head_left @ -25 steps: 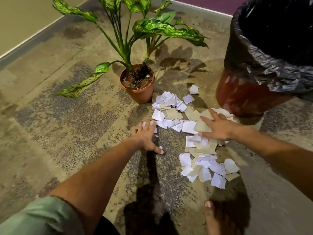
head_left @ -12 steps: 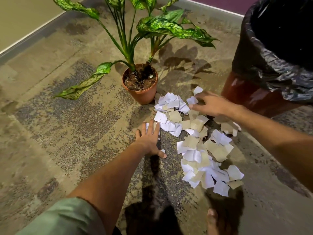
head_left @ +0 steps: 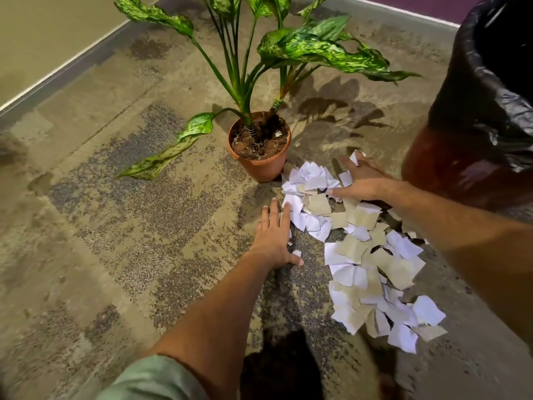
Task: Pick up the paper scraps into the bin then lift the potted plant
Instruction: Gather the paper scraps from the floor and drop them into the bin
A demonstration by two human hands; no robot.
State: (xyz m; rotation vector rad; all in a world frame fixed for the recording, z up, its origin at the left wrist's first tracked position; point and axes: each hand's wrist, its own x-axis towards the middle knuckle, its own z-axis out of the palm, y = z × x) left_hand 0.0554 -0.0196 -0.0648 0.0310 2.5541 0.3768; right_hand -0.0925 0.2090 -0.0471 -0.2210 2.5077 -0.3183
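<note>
Several white and tan paper scraps (head_left: 372,272) lie in a long heap on the concrete floor, running from the plant pot toward me. My left hand (head_left: 274,235) lies flat on the floor at the heap's left edge, fingers straight and touching a few scraps. My right hand (head_left: 360,180) rests spread on the far end of the heap, fingers over the scraps near the pot. The potted plant (head_left: 259,145), green speckled leaves in a terracotta pot, stands just behind the heap. The bin (head_left: 461,168), red-brown with a black liner, stands at the right.
A wall base and a grey strip (head_left: 57,82) run along the far left. The plant's long leaves (head_left: 317,47) spread over the floor toward the bin. My dark shadow (head_left: 282,370) falls at the bottom.
My right hand has slid from the heap's middle to its far end by the pot, and scraps spread toward me. The left hand stayed flat at the left edge.
</note>
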